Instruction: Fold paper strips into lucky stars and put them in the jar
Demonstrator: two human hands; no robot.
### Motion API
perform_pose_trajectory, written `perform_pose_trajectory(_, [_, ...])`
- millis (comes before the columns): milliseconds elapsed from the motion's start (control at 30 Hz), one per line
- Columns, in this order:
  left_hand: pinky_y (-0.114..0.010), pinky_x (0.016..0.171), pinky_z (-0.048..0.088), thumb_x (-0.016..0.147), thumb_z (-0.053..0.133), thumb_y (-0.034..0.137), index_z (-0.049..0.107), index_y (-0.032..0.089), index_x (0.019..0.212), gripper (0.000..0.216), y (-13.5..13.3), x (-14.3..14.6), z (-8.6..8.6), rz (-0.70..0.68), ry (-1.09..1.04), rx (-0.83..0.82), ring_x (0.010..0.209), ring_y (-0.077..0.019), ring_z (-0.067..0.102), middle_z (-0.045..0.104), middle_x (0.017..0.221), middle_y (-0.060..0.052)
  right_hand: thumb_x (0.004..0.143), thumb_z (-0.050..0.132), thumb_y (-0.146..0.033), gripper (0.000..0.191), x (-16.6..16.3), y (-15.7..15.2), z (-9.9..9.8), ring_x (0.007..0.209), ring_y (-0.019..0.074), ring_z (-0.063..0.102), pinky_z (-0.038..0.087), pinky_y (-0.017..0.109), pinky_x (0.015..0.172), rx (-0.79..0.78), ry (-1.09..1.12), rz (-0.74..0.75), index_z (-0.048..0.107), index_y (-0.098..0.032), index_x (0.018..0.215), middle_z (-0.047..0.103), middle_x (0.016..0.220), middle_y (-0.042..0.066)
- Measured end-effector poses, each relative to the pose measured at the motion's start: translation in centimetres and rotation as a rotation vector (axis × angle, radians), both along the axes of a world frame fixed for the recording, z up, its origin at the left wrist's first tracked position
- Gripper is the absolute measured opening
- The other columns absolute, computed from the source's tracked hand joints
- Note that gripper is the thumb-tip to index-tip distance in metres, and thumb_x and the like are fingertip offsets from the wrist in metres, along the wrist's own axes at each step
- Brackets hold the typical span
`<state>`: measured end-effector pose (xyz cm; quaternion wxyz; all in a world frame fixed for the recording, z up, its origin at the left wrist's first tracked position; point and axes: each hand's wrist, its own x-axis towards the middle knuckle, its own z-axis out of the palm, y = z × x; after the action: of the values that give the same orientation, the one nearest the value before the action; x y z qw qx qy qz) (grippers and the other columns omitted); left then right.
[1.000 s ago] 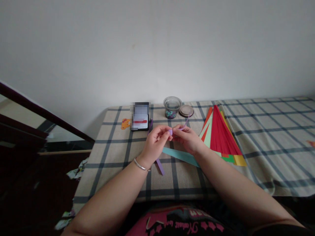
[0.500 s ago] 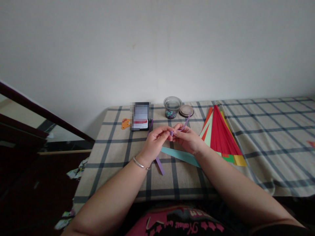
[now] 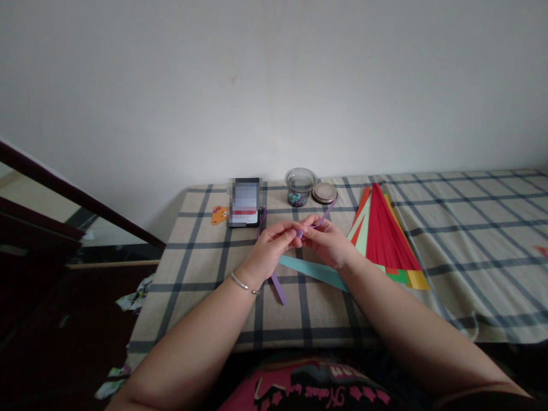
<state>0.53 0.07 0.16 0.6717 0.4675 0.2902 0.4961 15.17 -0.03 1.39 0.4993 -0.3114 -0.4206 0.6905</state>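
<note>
where both hands (image 3: 272,244) (image 3: 329,242) meet, purple strip (image 3: 299,233) is pinched btwn them.

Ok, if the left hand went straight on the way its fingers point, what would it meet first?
Beyond the narrow purple paper strip it pinches, the left hand would probably meet the right hand first; the two look almost touching, though depth there is unclear.

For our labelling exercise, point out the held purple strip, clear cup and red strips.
Held purple strip (image 3: 329,212): head view, free length.
Clear cup (image 3: 299,191): head view, front wall.
Red strips (image 3: 387,240): head view, fan's middle.
</note>
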Motion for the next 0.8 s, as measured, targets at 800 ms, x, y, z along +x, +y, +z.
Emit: perform_pose_trajectory(800, [-0.029, 0.085, 0.052, 0.091, 0.051, 0.022, 0.063, 0.019, 0.106, 0.020, -0.7, -0.7, 0.8, 0.341, 0.681, 0.710, 0.095, -0.0164, 0.064, 0.069, 0.103, -0.007, 0.057, 0.084, -0.042, 0.034, -0.1, 0.7, -0.8, 0.064, 0.0114, 0.060, 0.049, 0.028, 0.068, 0.131, -0.172, -0.249, 0.059, -0.020, 0.064, 0.066, 0.066, -0.003])
